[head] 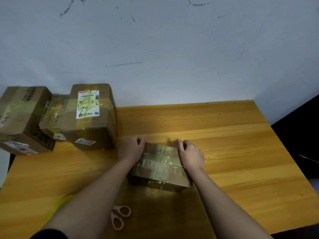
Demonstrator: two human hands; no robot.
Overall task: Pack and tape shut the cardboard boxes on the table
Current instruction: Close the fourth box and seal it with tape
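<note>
Scissors (120,217) blades under the left forearm; leftmost box (20,111) cropped by the frame edge.

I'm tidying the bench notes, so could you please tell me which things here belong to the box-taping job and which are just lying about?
Belongs to the job:
- small taped box, held at its sides by the left hand and right hand
- pink scissors
- stacked boxes at the left

Just there:
- wooden table
- scuffed wall
</note>
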